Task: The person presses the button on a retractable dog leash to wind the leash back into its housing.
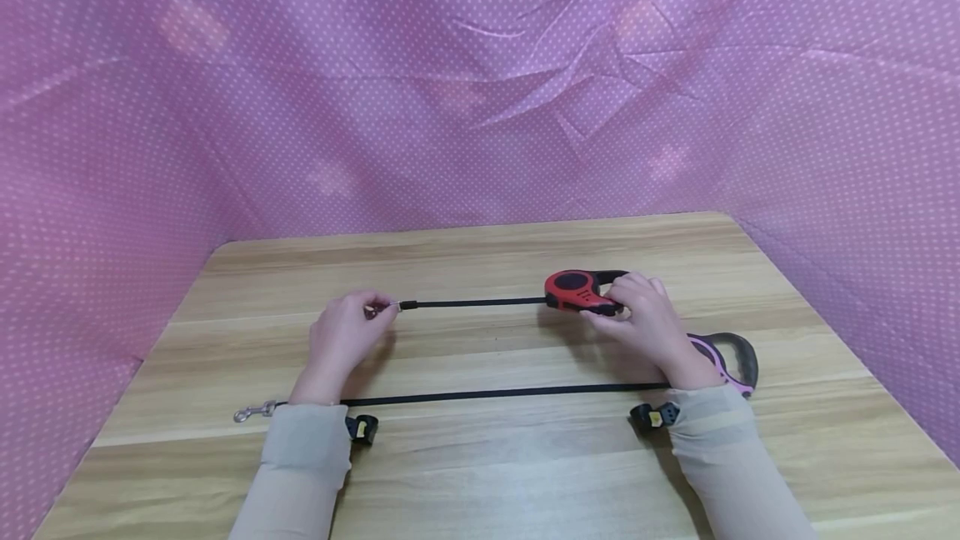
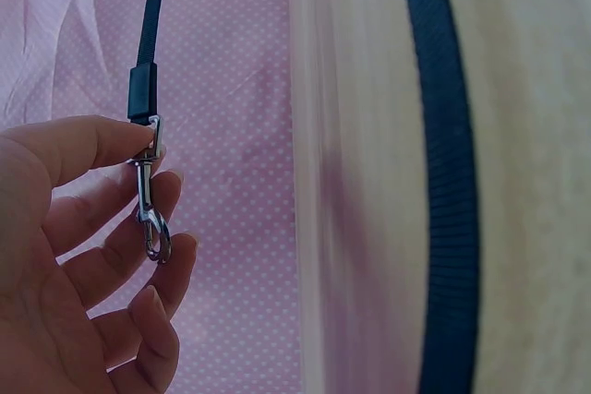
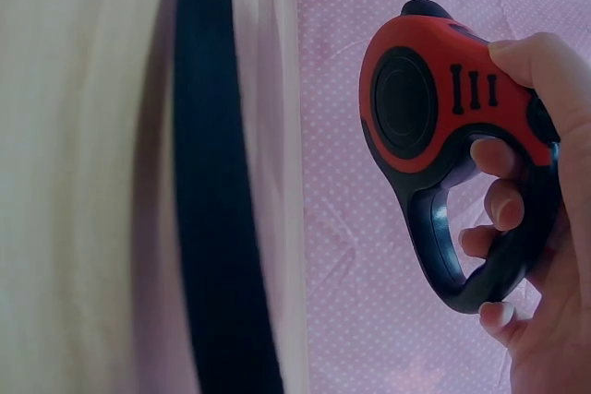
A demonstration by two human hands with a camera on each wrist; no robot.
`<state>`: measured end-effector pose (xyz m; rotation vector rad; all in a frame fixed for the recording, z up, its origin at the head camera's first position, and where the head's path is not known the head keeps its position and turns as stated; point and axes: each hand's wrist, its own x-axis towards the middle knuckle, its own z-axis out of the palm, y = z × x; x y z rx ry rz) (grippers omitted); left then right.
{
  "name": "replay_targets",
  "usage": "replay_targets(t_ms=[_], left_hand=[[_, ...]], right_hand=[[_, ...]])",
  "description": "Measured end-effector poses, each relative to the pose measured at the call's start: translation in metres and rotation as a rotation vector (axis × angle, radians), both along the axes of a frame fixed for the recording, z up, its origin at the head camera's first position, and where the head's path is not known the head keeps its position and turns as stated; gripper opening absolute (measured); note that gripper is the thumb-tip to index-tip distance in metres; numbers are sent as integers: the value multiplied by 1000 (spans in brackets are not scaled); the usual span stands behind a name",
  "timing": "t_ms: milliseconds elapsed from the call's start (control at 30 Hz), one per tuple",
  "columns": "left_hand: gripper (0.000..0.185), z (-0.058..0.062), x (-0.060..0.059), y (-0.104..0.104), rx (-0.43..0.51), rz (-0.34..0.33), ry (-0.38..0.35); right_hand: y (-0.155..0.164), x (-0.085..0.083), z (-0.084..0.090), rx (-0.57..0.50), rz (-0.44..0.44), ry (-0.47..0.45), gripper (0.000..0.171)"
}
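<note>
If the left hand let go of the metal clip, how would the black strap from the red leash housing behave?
Probably floppy: the thin black woven strap looks straight only because both hands pull it taut. Its small metal clip seems light. The red and black plastic housing looks rigid, likely heavier.

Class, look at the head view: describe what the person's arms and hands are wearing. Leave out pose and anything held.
Both arms wear snug, light beige-grey long sleeves ending at the wrists. The left hand and right hand are bare: no gloves, and no rings or watch that I can see. A small black-and-yellow device sits at each wrist.

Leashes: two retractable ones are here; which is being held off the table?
The red leash, gripped by the right hand; the pink-and-grey leash lies on the table.
</note>
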<state>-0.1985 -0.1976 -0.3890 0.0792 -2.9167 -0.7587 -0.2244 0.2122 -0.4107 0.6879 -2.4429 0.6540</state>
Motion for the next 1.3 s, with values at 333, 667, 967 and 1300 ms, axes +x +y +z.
replay_targets(t_ms=[333,667,967,1300], left_hand=[[35,0,0,2,-6,-7,-4],[36,0,0,3,-6,-12,-3],[35,1,1,4,-1,-21,6],[34,0,1,6,5,-23,-2]], right_hand=[[-2,2,1,4,6,-14,30],[-4,1,1,18,17,-33,28],[-6,2,1,16,37,-31,28],[-7,3,1,31,27,-31,29]])
